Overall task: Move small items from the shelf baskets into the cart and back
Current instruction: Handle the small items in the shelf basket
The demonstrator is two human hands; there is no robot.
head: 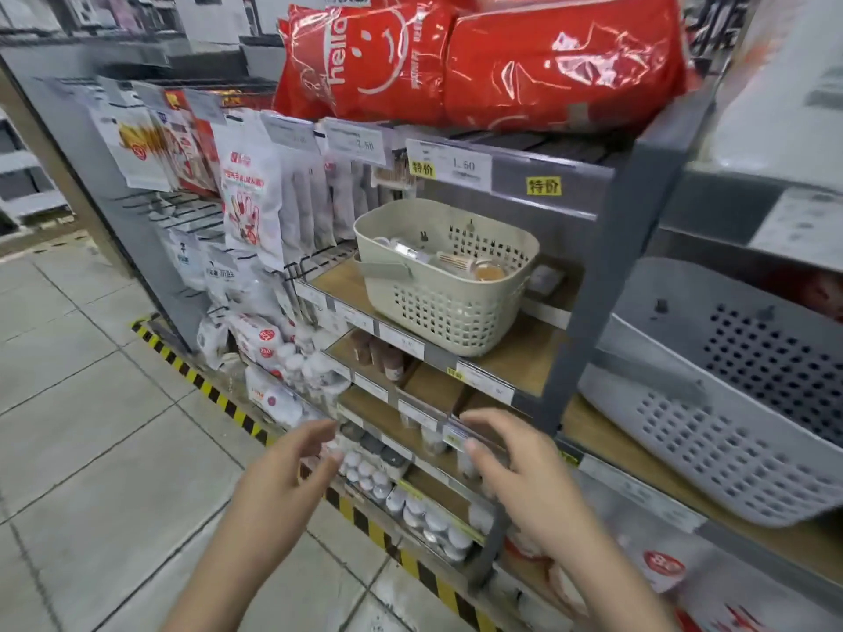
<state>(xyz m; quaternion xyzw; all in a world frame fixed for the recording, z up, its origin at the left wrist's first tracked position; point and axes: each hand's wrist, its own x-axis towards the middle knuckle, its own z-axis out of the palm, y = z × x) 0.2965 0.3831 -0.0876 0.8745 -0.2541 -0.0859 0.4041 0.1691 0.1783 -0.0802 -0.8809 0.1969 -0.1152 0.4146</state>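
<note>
A beige perforated basket (456, 307) stands on a wooden shelf at the centre, holding several small items, among them a toothpick holder and a round amber-lidded container (490, 271). Both my hands hover well below it, in front of the lower shelves. My left hand (292, 467) is empty, its fingers loosely extended to the right. My right hand (515, 463) is also empty, fingers relaxed and slightly curved, pointing left. No cart is in view.
A large grey perforated basket (730, 421) sits on the shelf to the right. Red packages (479, 61) lie on top of the rack. Hanging packets (246, 193) fill the left side. Small jars (410, 508) line the lower shelves. Yellow-black tape (219, 394) marks the floor edge.
</note>
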